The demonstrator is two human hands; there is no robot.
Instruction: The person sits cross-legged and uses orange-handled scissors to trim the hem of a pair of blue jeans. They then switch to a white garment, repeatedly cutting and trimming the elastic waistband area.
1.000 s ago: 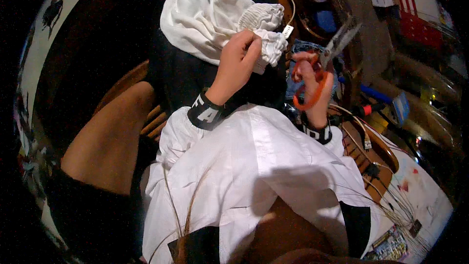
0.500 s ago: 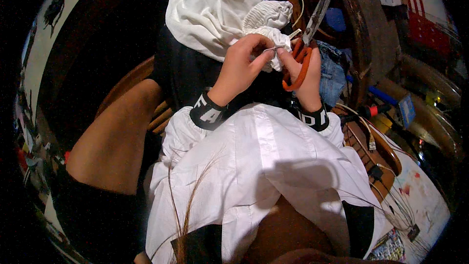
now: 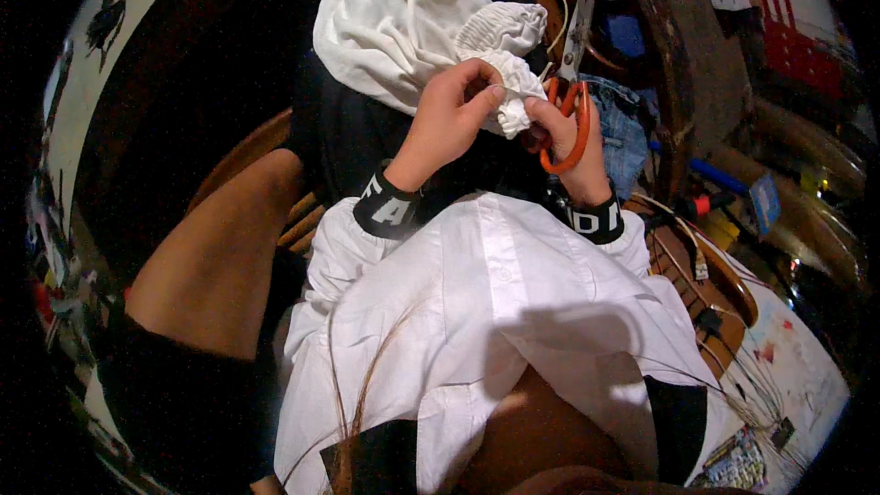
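My left hand [image 3: 454, 115] pinches the gathered, ruffled edge of a white cloth garment [image 3: 403, 18] that drapes away from me at the top of the view. My right hand [image 3: 568, 142] grips orange-handled scissors [image 3: 566, 105], fingers through the loops, blades pointing up beside the gathered cuff [image 3: 500, 32]. Right fingertips also touch the cloth next to my left thumb. Both wrists wear black bands with white letters, and white shirt sleeves cover my forearms.
My bare knee [image 3: 215, 266] lies at the left. A wooden chair frame [image 3: 697, 266] sits to the right, with blue denim cloth [image 3: 623, 128], cables and small coloured items beyond it. Dark surroundings fill the left side.
My right hand has brought the scissors in from the right to the gathered cuff, blades turned upright. My left hand kept hold of the cloth and shifted slightly.
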